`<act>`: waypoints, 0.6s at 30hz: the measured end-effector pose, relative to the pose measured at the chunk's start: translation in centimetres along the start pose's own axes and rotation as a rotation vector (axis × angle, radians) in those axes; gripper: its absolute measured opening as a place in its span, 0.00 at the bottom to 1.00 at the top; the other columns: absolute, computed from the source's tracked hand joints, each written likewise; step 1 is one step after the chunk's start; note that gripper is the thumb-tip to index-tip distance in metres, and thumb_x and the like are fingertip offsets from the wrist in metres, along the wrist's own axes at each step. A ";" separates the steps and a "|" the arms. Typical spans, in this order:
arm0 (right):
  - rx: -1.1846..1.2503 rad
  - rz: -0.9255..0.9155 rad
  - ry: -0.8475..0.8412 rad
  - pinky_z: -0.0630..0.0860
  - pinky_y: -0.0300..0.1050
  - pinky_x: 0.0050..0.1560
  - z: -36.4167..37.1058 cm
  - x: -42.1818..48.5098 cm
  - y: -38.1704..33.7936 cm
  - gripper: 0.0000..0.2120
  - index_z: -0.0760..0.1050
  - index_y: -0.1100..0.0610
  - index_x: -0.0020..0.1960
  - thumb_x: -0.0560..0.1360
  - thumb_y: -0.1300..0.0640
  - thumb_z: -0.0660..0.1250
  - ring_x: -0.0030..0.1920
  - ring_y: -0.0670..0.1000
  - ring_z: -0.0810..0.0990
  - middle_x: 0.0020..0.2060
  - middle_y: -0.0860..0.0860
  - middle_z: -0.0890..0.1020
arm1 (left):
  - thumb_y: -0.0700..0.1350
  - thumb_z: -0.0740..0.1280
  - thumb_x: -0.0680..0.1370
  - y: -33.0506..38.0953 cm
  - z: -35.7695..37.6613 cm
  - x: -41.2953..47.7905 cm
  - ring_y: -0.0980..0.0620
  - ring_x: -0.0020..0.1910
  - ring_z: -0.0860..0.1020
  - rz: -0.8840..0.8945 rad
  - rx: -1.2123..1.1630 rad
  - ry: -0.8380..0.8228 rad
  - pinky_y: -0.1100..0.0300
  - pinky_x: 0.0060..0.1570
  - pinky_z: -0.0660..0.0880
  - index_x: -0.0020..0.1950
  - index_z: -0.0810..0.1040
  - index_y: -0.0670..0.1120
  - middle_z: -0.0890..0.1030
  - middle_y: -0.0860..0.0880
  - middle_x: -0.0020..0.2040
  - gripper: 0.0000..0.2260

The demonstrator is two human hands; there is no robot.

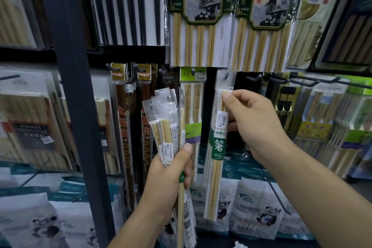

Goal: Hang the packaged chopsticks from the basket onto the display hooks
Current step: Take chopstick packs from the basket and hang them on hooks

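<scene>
My left hand [171, 173] grips a fanned bundle of several clear-wrapped bamboo chopstick packs [166, 127], tops pointing up. My right hand [251, 125] pinches one pack with a green label [218, 147] near its top and holds it upright before the display. That pack's hang hole [226, 75] sits at the height of the row of dark hooks. A bare dark hook [254, 78] sticks out just to its right. A similar pack hangs on a hook [192, 72] to its left. The basket is out of view.
A dark metal upright post [74, 86] stands left of my left hand. Dark brown chopstick packs [122, 119] hang beside the bundle. Large bamboo sets [201, 16] hang above, black chopsticks [124, 10] at upper left. Panda-printed bags [259, 207] fill the lower shelf. A long hook [322, 81] juts out at right.
</scene>
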State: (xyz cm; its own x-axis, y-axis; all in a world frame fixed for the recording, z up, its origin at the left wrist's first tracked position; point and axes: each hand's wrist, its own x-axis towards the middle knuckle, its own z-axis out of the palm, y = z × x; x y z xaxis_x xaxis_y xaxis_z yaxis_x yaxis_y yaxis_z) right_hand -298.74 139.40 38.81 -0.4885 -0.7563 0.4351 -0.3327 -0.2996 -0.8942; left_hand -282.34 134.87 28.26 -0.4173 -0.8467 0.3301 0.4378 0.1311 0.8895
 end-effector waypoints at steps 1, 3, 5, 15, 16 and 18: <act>-0.002 -0.004 0.002 0.83 0.55 0.41 0.0 0.0 -0.1 0.11 0.83 0.54 0.45 0.82 0.51 0.67 0.36 0.52 0.81 0.38 0.58 0.84 | 0.59 0.71 0.74 0.0 0.0 0.0 0.49 0.26 0.70 0.002 -0.004 -0.005 0.60 0.29 0.72 0.44 0.72 0.34 0.72 0.46 0.30 0.27; -0.011 -0.009 0.010 0.83 0.55 0.41 0.0 0.1 -0.4 0.12 0.83 0.54 0.45 0.82 0.50 0.67 0.36 0.52 0.80 0.38 0.58 0.83 | 0.61 0.72 0.72 -0.1 -0.1 0.1 0.50 0.26 0.71 0.002 -0.002 -0.017 0.60 0.29 0.72 0.42 0.73 0.35 0.73 0.46 0.30 0.27; -0.020 -0.006 0.014 0.83 0.56 0.40 0.0 0.2 -0.8 0.13 0.83 0.55 0.44 0.82 0.49 0.67 0.36 0.53 0.80 0.39 0.62 0.82 | 0.61 0.72 0.72 -0.3 -0.2 0.1 0.50 0.26 0.71 0.002 0.008 -0.031 0.60 0.29 0.72 0.38 0.75 0.41 0.73 0.46 0.30 0.23; -0.043 0.021 0.025 0.79 0.68 0.49 0.3 0.4 -1.6 0.23 0.77 0.67 0.49 0.81 0.45 0.66 0.38 0.57 0.75 0.45 0.72 0.77 | 0.58 0.73 0.72 -0.5 -0.5 0.3 0.49 0.26 0.71 0.003 0.053 -0.041 0.58 0.29 0.72 0.34 0.75 0.50 0.74 0.44 0.33 0.15; -0.046 0.016 0.027 0.79 0.69 0.49 0.4 0.5 -1.7 0.24 0.77 0.68 0.50 0.81 0.44 0.66 0.38 0.57 0.74 0.45 0.72 0.76 | 0.58 0.73 0.72 -0.5 -0.5 0.3 0.49 0.26 0.71 0.003 0.054 -0.039 0.58 0.29 0.72 0.34 0.75 0.50 0.75 0.44 0.33 0.15; -0.051 0.004 0.037 0.78 0.69 0.48 0.4 0.6 -1.9 0.25 0.76 0.70 0.50 0.81 0.44 0.65 0.38 0.57 0.74 0.45 0.72 0.76 | 0.57 0.73 0.72 -0.5 -0.5 0.2 0.49 0.27 0.71 0.001 0.054 -0.036 0.59 0.29 0.72 0.34 0.76 0.51 0.75 0.45 0.33 0.13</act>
State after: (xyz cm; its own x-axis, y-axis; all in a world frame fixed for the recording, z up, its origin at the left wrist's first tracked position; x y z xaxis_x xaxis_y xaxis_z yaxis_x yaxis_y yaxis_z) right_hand -298.07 139.30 40.77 -0.5189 -0.7353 0.4359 -0.3713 -0.2655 -0.8898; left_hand -282.26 134.38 27.78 -0.4457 -0.8276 0.3414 0.3946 0.1606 0.9047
